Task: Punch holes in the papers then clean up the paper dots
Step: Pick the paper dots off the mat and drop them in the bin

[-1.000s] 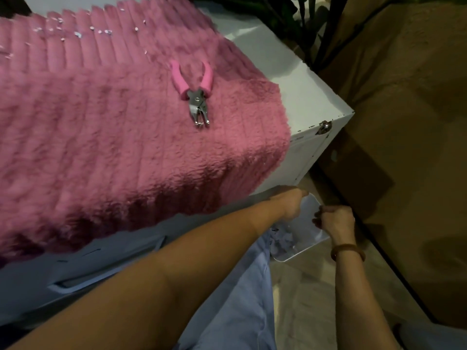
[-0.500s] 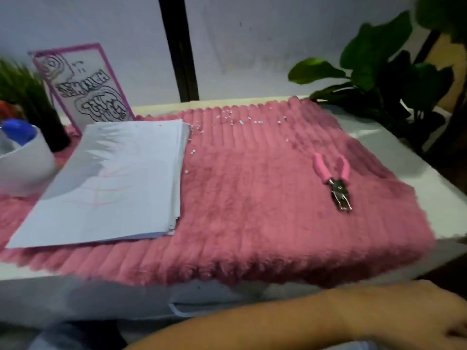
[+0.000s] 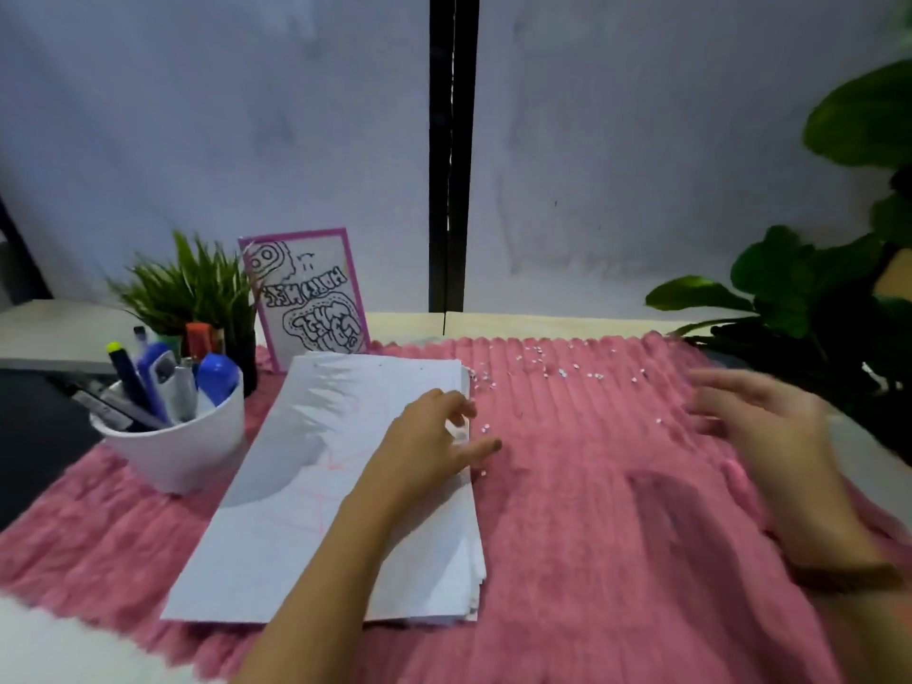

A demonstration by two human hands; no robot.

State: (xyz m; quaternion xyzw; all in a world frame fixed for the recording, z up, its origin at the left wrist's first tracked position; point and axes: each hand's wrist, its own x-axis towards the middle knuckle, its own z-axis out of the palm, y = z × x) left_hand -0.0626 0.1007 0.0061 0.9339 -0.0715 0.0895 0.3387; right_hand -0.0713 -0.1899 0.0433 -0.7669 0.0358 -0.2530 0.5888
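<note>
Pink mat (image 3: 592, 535): paper dots (image 3: 543, 367) run left-right beyond both hands.
Left hand (image 3: 424, 446) rests loose on papers (image 3: 321, 486); right hand (image 3: 760, 417) hovers spread.

Two hands: left hand (image 3: 429, 436), right hand (image 3: 760, 417). One stack of papers (image 3: 321, 486), sheet count unreadable. Many paper dots (image 3: 543, 362), too small to count. One white cup (image 3: 182, 451), roughly six pens (image 3: 148, 377). One card (image 3: 308, 293). Two plants: grassy plant (image 3: 187, 288), leafy plant (image 3: 814, 288). One pink mat (image 3: 592, 535). One bracelet (image 3: 839, 577).
</note>
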